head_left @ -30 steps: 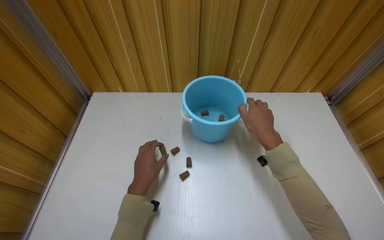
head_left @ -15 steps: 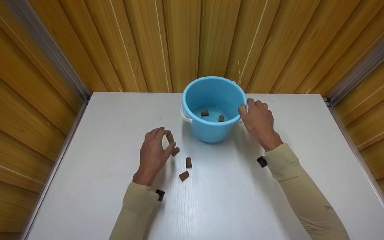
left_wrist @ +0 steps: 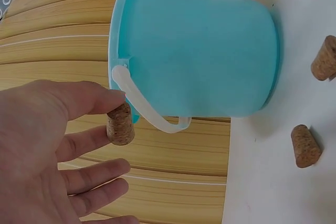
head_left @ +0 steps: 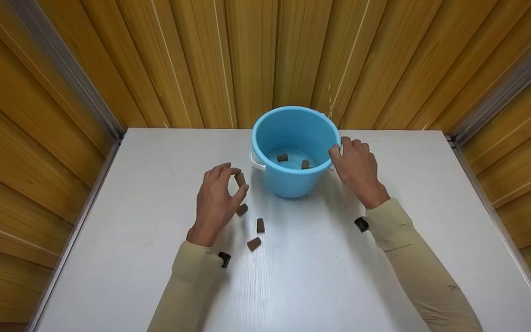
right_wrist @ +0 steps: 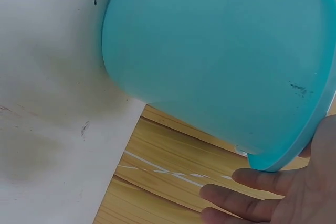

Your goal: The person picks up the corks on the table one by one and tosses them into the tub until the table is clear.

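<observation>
Between its thumb and index finger, my left hand [head_left: 214, 203] pinches a brown cork [left_wrist: 121, 125], held above the table left of a light blue bucket [head_left: 288, 183]. In the left wrist view that cork is near the bucket's white handle [left_wrist: 147, 107], outside the rim. My right hand [head_left: 357, 171] holds the bucket's rim on the right side, thumb over the edge and fingers outside. Inside the bucket lie two corks, one on the left [head_left: 282, 157] and one on the right [head_left: 305, 164]. Three more are on the table: an upper cork [head_left: 242, 210], a middle cork [head_left: 260, 225] and a lower cork [head_left: 254, 244].
The bucket stands upright on a white table [head_left: 155, 184], close to its back edge. Wood-look panels [head_left: 247, 60] rise behind the table and along both sides.
My left hand has lifted the cork from the table and carried it up and right, closer to the bucket. The right hand, the bucket and the other corks stay in place.
</observation>
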{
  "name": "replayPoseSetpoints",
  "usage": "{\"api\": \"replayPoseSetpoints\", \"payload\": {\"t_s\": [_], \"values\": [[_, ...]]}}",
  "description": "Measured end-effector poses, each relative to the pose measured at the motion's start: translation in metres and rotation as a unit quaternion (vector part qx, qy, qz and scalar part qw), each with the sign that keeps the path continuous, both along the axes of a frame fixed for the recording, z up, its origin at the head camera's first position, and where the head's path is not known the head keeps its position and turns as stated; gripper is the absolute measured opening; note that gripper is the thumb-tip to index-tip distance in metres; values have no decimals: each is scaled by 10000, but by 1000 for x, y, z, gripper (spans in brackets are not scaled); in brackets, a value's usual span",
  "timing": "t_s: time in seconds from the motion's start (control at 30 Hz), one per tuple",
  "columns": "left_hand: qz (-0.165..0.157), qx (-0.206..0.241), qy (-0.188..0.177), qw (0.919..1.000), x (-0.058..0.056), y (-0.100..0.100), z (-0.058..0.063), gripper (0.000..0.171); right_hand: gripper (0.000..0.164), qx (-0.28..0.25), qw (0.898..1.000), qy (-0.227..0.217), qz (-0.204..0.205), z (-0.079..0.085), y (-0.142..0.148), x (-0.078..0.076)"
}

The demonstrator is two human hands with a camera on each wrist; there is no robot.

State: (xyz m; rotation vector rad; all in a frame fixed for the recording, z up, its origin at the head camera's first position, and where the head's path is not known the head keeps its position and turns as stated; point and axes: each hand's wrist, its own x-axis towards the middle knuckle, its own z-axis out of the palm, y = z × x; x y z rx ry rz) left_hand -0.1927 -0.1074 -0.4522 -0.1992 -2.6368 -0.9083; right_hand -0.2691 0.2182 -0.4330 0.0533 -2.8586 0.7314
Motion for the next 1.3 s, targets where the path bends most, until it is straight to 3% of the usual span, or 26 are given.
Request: {"api": "replayPoseSetpoints", "payload": {"t_s": [0.33,0.5,0.93,1.3], "values": [[-25,-192,413,9990,-10,6,14,32,62,-58,10000,-3,-6,-1,0,-1],[-127,-538,659,9963,-15,11,21,31,63,-70,10000,-22,-21,-1,0,-2],[-291,-1303,512,9897,-27,22,37,33,63,-181,9998,35,-3,-2,-1,-1],[-397,-1441,726,9861,-39,26,42,36,62,-193,9998,48,-23,-3,-1,-1]]}}
